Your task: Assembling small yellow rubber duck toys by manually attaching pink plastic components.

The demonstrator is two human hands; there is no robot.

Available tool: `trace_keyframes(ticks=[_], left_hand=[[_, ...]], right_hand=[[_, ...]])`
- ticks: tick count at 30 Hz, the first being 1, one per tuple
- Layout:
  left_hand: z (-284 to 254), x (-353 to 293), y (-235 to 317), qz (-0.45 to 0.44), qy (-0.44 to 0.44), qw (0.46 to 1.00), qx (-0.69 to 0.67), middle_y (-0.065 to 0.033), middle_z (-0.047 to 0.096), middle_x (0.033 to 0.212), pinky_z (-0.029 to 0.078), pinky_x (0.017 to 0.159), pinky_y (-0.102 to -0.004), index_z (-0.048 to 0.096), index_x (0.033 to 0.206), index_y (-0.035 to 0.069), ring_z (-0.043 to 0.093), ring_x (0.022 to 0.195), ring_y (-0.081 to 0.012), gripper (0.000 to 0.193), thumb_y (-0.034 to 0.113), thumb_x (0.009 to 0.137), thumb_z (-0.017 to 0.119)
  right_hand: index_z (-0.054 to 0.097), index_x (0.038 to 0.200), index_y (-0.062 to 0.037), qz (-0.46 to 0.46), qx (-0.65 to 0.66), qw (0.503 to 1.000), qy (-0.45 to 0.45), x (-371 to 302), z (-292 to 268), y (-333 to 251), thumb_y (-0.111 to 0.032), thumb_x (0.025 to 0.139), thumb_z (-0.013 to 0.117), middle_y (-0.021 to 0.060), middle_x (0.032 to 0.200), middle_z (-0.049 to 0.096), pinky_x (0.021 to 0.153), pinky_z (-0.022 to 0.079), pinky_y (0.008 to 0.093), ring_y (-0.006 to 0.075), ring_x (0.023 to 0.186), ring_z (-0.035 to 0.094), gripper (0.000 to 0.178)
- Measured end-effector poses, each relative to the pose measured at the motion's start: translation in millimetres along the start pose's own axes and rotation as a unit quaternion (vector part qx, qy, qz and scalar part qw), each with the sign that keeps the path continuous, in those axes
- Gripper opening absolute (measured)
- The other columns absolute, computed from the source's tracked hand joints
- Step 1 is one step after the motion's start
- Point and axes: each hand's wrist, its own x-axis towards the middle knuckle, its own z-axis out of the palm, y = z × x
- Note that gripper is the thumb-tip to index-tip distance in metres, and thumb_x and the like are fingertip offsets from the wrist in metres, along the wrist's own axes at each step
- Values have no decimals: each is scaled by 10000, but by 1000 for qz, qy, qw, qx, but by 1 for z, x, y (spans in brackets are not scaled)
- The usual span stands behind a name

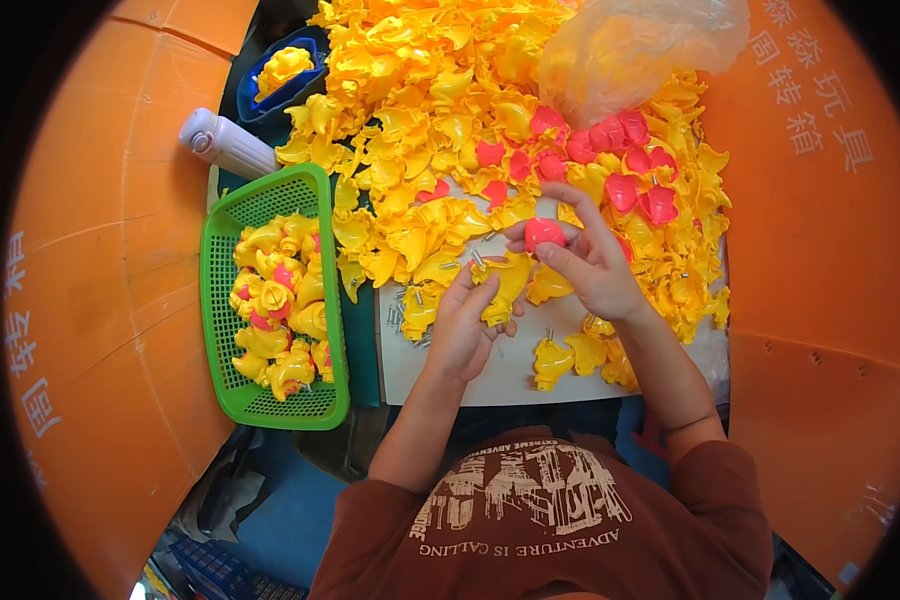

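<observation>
My left hand [467,318] is closed on a yellow plastic toy shell half [510,283], held above the table's near part. A small metal pin [478,259] sticks up at the shell's upper end, by my left fingertips. To the right, my right hand [592,262] pinches a rounded pink plastic shell [544,234] between thumb and fingers, with one finger raised and curved. The pink shell is close to the yellow piece but apart from it. Loose metal pins [398,318] lie on the table left of my left hand.
A large heap of yellow shell halves [410,120] covers the far table, with pink shells [610,140] and a clear plastic bag [640,50] on it. At left stand a green basket [332,300] of assembled yellow-and-pink toys and a white bottle [235,147]. Orange panels [820,250] flank both sides.
</observation>
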Motion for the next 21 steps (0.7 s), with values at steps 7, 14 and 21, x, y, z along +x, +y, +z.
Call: trace_keyframes(ticks=[7, 14, 21], left_hand=[[2, 7, -2, 64, 13, 998, 18, -62, 585, 995, 451, 607, -287, 417, 1182, 97, 564, 787, -141, 265, 201, 939, 443], [15, 8, -6, 80, -39, 987, -136, -91, 531, 1144, 450, 816, -336, 392, 1237, 79, 537, 1002, -185, 354, 313, 976, 342], [15, 5, -7, 78, -60, 981, -168, -94, 530, 1137, 429, 904, -350, 427, 1251, 51, 522, 1050, -188, 359, 272, 980, 345]], right_hand=[[586, 976, 5, -4, -91, 995, 43, -12, -7, 11, 10, 829, 594, 125, 1075, 570, 840, 431, 260, 158, 923, 576, 147], [664, 878, 2, 44, -117, 991, 47, -21, 15, 2, -106, 822, 632, 65, 900, 536, 767, 397, 249, 130, 816, 496, 126], [694, 899, -78, -134, -427, 891, 74, -26, 28, 8, -185, 801, 629, 185, 1224, 460, 1052, 160, 450, 350, 1203, 338, 159]])
